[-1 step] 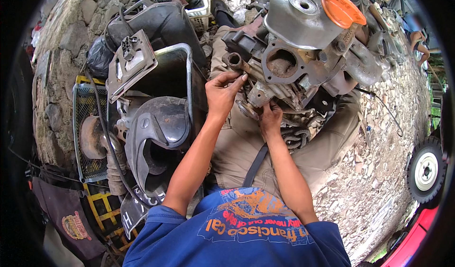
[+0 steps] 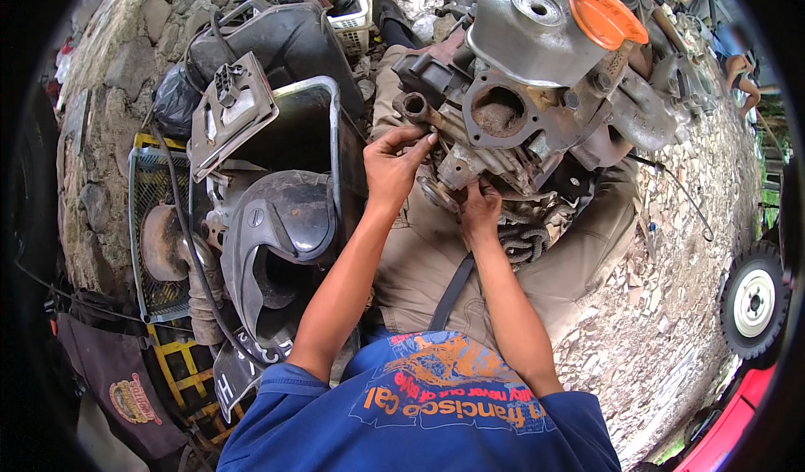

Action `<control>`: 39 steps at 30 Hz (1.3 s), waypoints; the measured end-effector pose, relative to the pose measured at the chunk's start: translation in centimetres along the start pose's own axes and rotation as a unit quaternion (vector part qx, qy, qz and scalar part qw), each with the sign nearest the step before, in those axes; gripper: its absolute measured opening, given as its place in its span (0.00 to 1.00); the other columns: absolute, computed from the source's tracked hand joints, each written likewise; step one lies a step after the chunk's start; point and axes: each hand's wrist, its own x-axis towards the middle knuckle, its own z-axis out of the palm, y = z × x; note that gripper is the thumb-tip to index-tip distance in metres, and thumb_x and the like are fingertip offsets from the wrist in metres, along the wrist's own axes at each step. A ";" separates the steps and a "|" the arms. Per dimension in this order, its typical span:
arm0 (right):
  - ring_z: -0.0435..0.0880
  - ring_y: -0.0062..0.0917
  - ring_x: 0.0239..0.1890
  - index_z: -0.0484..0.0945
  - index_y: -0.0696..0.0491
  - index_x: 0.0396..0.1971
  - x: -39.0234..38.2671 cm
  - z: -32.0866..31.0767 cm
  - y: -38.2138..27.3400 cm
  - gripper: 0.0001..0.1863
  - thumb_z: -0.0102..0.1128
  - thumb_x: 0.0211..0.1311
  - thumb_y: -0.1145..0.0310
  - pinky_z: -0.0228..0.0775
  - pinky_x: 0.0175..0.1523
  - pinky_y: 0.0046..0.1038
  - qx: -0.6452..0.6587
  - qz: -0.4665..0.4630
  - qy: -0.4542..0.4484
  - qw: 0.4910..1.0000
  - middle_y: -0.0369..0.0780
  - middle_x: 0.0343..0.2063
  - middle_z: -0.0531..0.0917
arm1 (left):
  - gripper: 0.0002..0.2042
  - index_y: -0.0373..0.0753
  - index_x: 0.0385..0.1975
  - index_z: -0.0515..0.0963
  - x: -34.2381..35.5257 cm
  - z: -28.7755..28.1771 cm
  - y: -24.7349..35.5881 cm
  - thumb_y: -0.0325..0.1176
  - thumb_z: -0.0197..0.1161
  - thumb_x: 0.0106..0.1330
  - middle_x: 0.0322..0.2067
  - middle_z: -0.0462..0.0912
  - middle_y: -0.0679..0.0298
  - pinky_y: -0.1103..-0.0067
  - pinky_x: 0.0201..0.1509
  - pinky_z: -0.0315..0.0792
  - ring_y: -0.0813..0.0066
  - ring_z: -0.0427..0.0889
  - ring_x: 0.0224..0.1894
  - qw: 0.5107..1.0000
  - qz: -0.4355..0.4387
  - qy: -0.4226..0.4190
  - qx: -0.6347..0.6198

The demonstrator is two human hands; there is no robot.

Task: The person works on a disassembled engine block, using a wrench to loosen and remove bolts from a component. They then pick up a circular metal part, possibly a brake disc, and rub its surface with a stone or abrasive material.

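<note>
A greasy metal engine (image 2: 537, 128) stands between my legs, with a round flanged opening (image 2: 498, 113) facing me. My left hand (image 2: 391, 168) is closed in a pinch just below a short rusty pipe stub (image 2: 414, 106) on the engine's left side; whatever lies between thumb and finger is too small to make out. Lower and to the right, my right hand (image 2: 480, 212) has its fingers curled up against the underside of a metal housing (image 2: 459, 168). Its fingertips are partly hidden there, and what they grip cannot be told.
A silver metal cover (image 2: 524, 32) and an orange funnel (image 2: 608, 11) sit at the engine's top. On my left are a black helmet (image 2: 281, 216), a dark open bin with a metal rim (image 2: 335, 128) and a crate (image 2: 159, 212). Gravel (image 2: 671, 287) and a wheel (image 2: 753, 300) are at right.
</note>
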 end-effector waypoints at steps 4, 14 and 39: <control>0.82 0.31 0.47 0.74 0.61 0.51 -0.7 0.3 -1.4 0.16 0.53 0.73 0.65 0.76 0.54 0.35 0.077 0.027 0.004 0.997 0.42 0.47 0.81 | 0.06 0.31 0.32 0.84 0.1 -0.2 -0.2 0.26 0.72 0.59 0.27 0.82 0.71 0.88 0.33 0.68 0.89 0.74 0.28 1.000 0.001 -0.006 0.007; 0.78 0.41 0.53 0.68 0.63 0.54 -5.7 2.4 -8.8 0.18 0.50 0.71 0.67 0.71 0.62 0.42 0.104 0.027 0.030 0.994 0.48 0.52 0.76 | 0.10 0.29 0.35 0.82 0.2 -0.1 0.2 0.29 0.72 0.60 0.28 0.84 0.65 0.85 0.29 0.76 0.85 0.79 0.29 0.996 -0.072 0.004 -0.048; 0.85 0.39 0.33 0.83 0.58 0.39 -3.9 0.8 -4.9 0.10 0.63 0.56 0.78 0.75 0.40 0.32 -0.490 -0.271 0.011 0.829 0.48 0.33 0.85 | 0.11 0.28 0.41 0.81 -0.4 0.1 0.6 0.25 0.69 0.61 0.36 0.85 0.59 0.78 0.41 0.80 0.76 0.84 0.38 0.985 -0.125 -0.010 -0.114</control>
